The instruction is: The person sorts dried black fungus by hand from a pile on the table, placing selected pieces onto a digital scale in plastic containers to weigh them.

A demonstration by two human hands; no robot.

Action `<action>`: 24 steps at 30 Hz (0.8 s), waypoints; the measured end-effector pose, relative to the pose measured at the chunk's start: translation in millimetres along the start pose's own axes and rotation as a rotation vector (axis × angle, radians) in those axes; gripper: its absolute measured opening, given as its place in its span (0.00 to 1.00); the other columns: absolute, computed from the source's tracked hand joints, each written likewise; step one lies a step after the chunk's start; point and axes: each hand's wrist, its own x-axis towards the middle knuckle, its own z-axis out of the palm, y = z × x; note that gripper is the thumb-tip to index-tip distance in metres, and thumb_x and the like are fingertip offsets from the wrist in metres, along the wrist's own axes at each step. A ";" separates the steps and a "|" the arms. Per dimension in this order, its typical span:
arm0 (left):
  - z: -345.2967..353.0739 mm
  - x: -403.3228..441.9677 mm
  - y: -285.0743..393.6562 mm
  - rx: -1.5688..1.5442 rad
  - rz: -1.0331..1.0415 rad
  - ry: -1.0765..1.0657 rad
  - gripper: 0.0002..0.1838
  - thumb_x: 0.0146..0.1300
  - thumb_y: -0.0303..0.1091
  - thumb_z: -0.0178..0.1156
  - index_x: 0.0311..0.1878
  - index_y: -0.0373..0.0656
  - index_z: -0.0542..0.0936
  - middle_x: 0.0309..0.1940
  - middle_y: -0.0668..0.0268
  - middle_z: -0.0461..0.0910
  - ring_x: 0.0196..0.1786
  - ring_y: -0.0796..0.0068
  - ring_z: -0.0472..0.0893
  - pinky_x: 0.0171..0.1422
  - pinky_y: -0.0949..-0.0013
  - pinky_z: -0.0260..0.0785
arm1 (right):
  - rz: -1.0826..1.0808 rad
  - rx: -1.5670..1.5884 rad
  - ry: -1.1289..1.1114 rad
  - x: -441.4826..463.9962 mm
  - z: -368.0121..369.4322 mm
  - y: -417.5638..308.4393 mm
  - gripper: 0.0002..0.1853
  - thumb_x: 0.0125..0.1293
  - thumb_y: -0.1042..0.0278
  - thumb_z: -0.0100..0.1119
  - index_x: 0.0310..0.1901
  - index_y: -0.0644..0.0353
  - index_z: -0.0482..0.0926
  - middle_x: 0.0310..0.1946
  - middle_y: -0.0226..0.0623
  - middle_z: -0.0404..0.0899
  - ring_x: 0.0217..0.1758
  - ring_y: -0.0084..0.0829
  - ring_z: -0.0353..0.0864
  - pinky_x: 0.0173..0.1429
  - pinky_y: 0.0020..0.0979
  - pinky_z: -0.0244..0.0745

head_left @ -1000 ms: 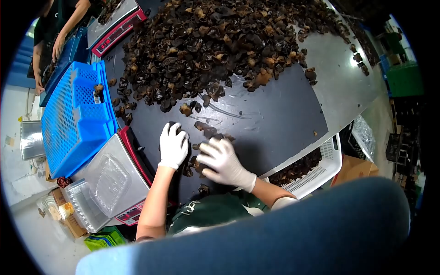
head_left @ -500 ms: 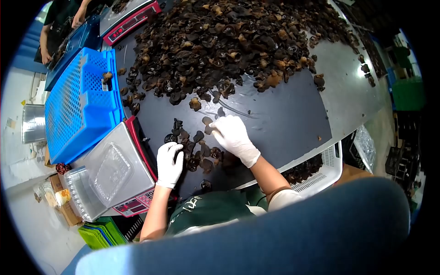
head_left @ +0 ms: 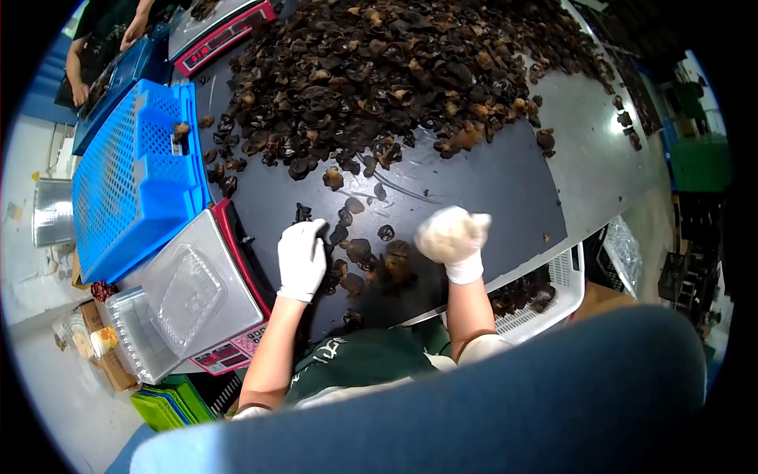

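Dark grey sheeting [head_left: 497, 189], laid flat over a silver metal table [head_left: 600, 174], forms the work surface. Across its far part lies a broad heap of dark brown, crinkled, fungus-like pieces [head_left: 371, 87]; a smaller, loose cluster of similar brown pieces [head_left: 358, 251] lies on the near part, between the hands. The left hand [head_left: 302, 257], in a white glove, is at the left edge of this cluster, its fingers bent and close together; whether they grip a piece cannot be told. The right hand [head_left: 450, 235], likewise gloved in white (its outline is blurred), is raised to the right of the cluster, fingers curled inward; whether it encloses anything cannot be made out. At left, a red-and-silver digital scale [head_left: 237, 292] bears a clear plastic tray [head_left: 189, 300], with a blue perforated plastic crate [head_left: 162, 189] just beyond. At right, near the table edge, a white slotted plastic basket [head_left: 564, 276] contains dark pieces.
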 end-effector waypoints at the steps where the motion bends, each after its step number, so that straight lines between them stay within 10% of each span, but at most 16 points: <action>1: -3.2 0.1 -2.4 0.027 -0.021 0.011 0.19 0.54 0.21 0.57 0.51 0.44 0.79 0.44 0.56 0.80 0.49 0.52 0.77 0.56 0.55 0.69 | 0.282 -0.430 0.162 8.1 10.4 -7.7 0.10 0.66 0.68 0.60 0.37 0.67 0.85 0.27 0.40 0.84 0.28 0.24 0.81 0.35 0.27 0.78; 4: -18.4 -2.9 -11.1 0.059 -0.087 0.063 0.24 0.53 0.17 0.53 0.55 0.42 0.78 0.49 0.54 0.78 0.52 0.51 0.76 0.59 0.56 0.68 | 0.222 -0.942 0.047 26.8 42.6 46.5 0.10 0.60 0.74 0.65 0.44 0.62 0.84 0.36 0.34 0.85 0.34 0.26 0.83 0.41 0.27 0.78; 5: -22.4 -4.9 -14.7 0.063 -0.115 0.079 0.26 0.53 0.15 0.52 0.57 0.42 0.77 0.50 0.53 0.78 0.54 0.50 0.76 0.61 0.56 0.67 | -0.165 -1.319 -0.129 27.3 34.8 71.1 0.13 0.59 0.70 0.64 0.47 0.59 0.82 0.37 0.37 0.83 0.39 0.33 0.83 0.43 0.31 0.78; 10: -39.3 -17.7 -14.6 0.082 -0.191 0.142 0.26 0.57 0.17 0.52 0.61 0.41 0.74 0.55 0.52 0.75 0.59 0.52 0.74 0.65 0.56 0.66 | -0.135 -1.713 -0.230 25.0 34.5 122.9 0.08 0.57 0.73 0.54 0.40 0.57 0.76 0.35 0.39 0.73 0.40 0.41 0.77 0.45 0.39 0.75; 18: -47.3 -51.3 16.4 -0.306 -0.327 -0.029 0.11 0.60 0.21 0.59 0.47 0.38 0.80 0.41 0.57 0.81 0.45 0.62 0.82 0.50 0.65 0.73 | 0.204 -0.636 0.124 12.0 19.2 1.7 0.05 0.57 0.72 0.64 0.35 0.62 0.84 0.32 0.34 0.83 0.30 0.30 0.80 0.38 0.28 0.78; 21: -52.2 -62.9 31.8 -0.312 -0.152 -0.445 0.08 0.61 0.30 0.62 0.43 0.42 0.82 0.36 0.58 0.82 0.40 0.57 0.82 0.46 0.62 0.75 | -0.210 0.493 -0.458 -14.8 -12.1 -18.0 0.12 0.60 0.62 0.70 0.32 0.63 0.82 0.29 0.39 0.83 0.27 0.29 0.81 0.33 0.26 0.79; 24: -36.6 -78.9 37.0 -0.297 0.100 -0.656 0.15 0.56 0.33 0.64 0.48 0.45 0.82 0.40 0.61 0.83 0.42 0.57 0.82 0.48 0.62 0.75 | -0.288 0.434 -0.523 -29.0 -32.9 -34.5 0.20 0.57 0.47 0.75 0.33 0.56 0.81 0.27 0.34 0.83 0.27 0.29 0.80 0.33 0.29 0.77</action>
